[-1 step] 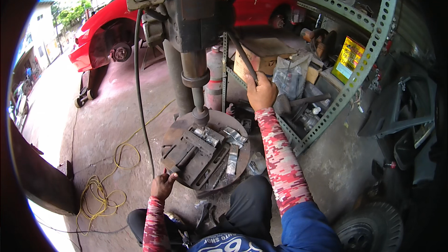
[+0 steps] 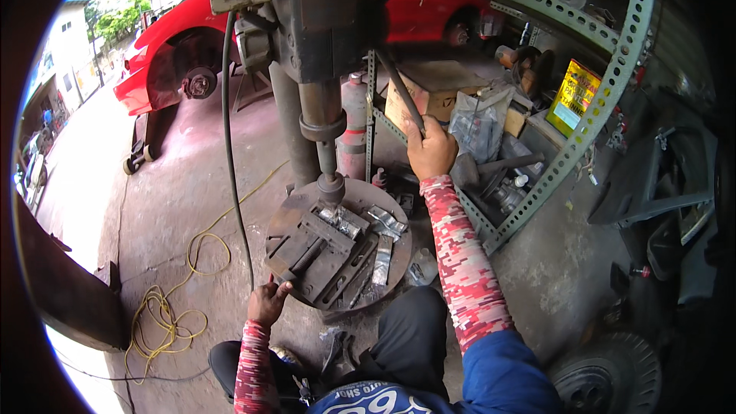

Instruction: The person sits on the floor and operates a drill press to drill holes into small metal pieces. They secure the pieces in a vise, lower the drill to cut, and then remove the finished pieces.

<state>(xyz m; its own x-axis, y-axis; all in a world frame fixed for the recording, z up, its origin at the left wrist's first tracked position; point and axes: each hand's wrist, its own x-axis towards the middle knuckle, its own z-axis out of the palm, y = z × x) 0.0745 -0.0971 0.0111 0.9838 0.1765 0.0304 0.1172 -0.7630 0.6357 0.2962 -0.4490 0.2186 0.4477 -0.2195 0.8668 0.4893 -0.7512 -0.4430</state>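
My right hand [image 2: 433, 150] is wrapped round the dark feed lever [image 2: 401, 90] of a drill press [image 2: 318, 23], arm stretched forward. The chuck and bit [image 2: 331, 188] reach down to a shiny metal piece [image 2: 345, 221] clamped in a drill press vise [image 2: 307, 249]; the bit's tip is hard to see. At the vise's near-left end my left hand [image 2: 268, 303] is closed on what looks like the vise handle, mostly hidden, with a red tip showing. The vise lies on the round press table [image 2: 285, 211], beside bent silvery metal strips [image 2: 382, 259].
A hanging cable [image 2: 231, 123] passes left of the press. Yellow cord [image 2: 157, 322] lies coiled on the floor. To the right stands a perforated metal rack [image 2: 552, 184] with a cardboard box [image 2: 437, 84] and a yellow tin [image 2: 573, 98]. A red car [image 2: 165, 54] is behind; a tyre [image 2: 613, 372] sits near right.
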